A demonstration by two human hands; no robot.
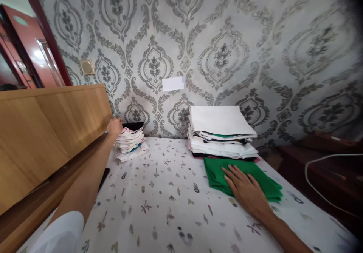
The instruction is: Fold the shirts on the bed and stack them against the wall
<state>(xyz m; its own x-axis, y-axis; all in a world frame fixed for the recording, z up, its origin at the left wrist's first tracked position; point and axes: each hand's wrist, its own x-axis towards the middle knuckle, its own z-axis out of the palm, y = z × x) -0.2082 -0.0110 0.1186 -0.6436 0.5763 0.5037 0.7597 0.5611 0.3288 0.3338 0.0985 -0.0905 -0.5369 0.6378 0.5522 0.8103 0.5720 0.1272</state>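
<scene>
My right hand lies flat with fingers spread on a folded green cloth. Behind the green cloth rises a tall stack of folded clothes, with a white folded cloth on top. At the far left of the bed, my left hand reaches to the top of a smaller stack of folded white and pink clothes. Its fingers are curled closed beside a black folded cloth on that stack. What those fingers grip, if anything, is hidden.
Both stacks sit on a patterned white bedsheet against a wallpapered wall. A wooden board stands along the left side. A dark flat object lies partly behind my left forearm. A white cable loops at the right.
</scene>
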